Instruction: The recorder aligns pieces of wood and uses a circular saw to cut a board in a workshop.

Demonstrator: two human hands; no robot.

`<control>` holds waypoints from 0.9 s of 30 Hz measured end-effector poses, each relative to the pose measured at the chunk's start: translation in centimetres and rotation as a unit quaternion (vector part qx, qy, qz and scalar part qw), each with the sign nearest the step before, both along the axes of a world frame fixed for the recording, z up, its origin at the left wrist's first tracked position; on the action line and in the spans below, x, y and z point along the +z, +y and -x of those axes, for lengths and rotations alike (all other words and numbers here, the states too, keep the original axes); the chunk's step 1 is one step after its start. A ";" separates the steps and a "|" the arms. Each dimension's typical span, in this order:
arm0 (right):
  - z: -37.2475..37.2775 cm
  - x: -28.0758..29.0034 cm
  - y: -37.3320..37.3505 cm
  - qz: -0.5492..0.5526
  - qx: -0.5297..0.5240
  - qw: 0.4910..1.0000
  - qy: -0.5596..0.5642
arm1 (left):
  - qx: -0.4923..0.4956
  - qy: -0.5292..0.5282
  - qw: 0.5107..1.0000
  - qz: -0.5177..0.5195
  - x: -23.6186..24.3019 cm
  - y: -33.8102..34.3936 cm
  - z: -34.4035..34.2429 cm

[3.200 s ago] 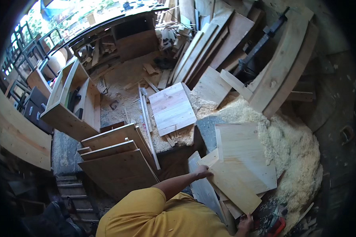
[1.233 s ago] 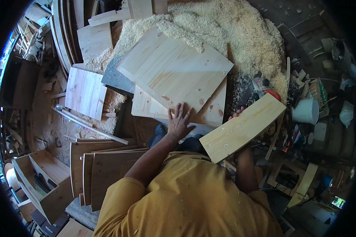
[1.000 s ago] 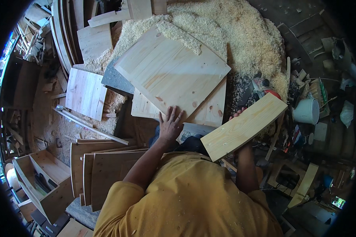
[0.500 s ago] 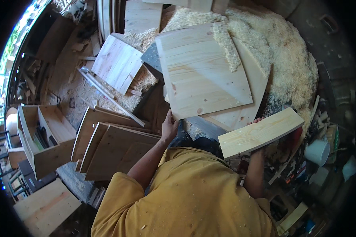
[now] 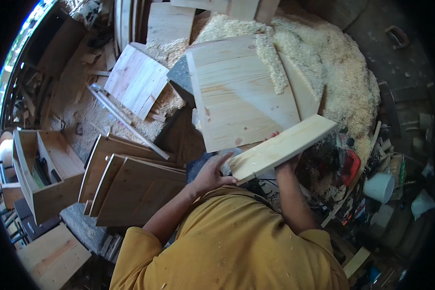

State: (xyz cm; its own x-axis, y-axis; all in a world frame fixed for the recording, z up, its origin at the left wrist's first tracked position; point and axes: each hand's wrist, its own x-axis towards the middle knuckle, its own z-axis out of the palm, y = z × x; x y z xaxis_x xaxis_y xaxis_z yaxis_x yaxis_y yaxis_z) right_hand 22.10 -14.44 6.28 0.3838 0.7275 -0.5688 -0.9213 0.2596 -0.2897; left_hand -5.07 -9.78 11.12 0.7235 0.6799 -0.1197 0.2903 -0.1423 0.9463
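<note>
A short pale wooden board (image 5: 285, 147) is held tilted in front of my body by my right hand (image 5: 288, 165). That hand wraps it from below, with fingertips showing over its far edge. My left hand (image 5: 210, 175) is at the board's left end, fingers and thumb spread around the end; whether it touches the wood is hard to tell. Just beyond lies a large square wooden panel (image 5: 246, 92) with shavings on its right part. Another panel (image 5: 302, 87) shows partly from beneath it.
A big heap of wood shavings (image 5: 345, 72) spreads behind and right. Several brown panels (image 5: 140, 188) lean at left beside an open wooden box (image 5: 58, 193). A red power tool (image 5: 349, 166) and a white bucket (image 5: 378, 187) are at right. A long strip (image 5: 125, 121) lies at far left.
The board has moved left and toward the middle with my right hand. My left hand has let go of the large panel's near corner and come to the board's left end.
</note>
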 end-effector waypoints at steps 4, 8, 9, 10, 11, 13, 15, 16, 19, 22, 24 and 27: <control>1.3 -0.8 1.4 0.040 -0.019 0.999 -0.002 | -0.066 -0.081 0.992 -0.064 -0.1 1.6 0.9; 2.2 -1.1 3.0 0.114 -0.037 0.993 0.007 | -0.026 -0.008 0.989 -0.145 -0.6 1.0 0.8; 2.4 -2.0 3.2 0.108 -0.038 0.993 0.004 | 0.006 0.031 0.987 -0.157 -1.5 1.0 0.9; 3.1 -1.0 3.7 0.104 -0.010 0.994 -0.019 | 0.060 0.019 0.988 -0.145 -1.5 1.0 0.5; 2.9 0.3 3.6 0.058 0.035 0.998 0.007 | 0.123 0.033 0.992 -0.009 -1.8 1.0 0.6; 1.3 -0.7 2.9 0.124 0.175 0.976 -0.031 | 0.155 -0.011 0.985 0.070 -2.1 2.5 0.7; -0.4 -2.0 1.6 0.112 0.185 0.976 -0.039 | 0.141 0.019 0.987 0.070 -1.7 4.2 1.2; -1.1 -1.8 1.1 0.182 0.159 0.951 -0.191 | 0.119 0.024 0.992 -0.015 -2.5 5.0 1.5; -7.0 -2.7 -0.8 0.247 0.086 0.895 -0.362 | 0.126 0.031 0.989 0.066 -3.7 6.3 2.0; -12.2 -0.1 0.0 0.281 0.127 0.793 -0.525 | 0.124 0.017 0.989 0.075 -5.0 6.7 2.2; -13.8 0.0 0.8 0.278 0.125 0.783 -0.543 | 0.148 0.005 0.985 0.086 -5.1 6.4 2.0; -14.6 0.1 2.5 0.279 0.224 0.718 -0.598 | 0.166 0.104 0.979 0.048 -6.1 6.1 1.7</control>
State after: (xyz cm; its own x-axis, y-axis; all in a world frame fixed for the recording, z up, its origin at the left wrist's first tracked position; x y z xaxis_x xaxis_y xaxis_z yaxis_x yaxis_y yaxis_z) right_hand 36.69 -11.99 6.35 0.6389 0.7172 -0.2785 0.1171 -0.4484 -0.8861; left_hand -6.80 -3.65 5.02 0.4169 0.8519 -0.3168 0.4939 0.0802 0.8658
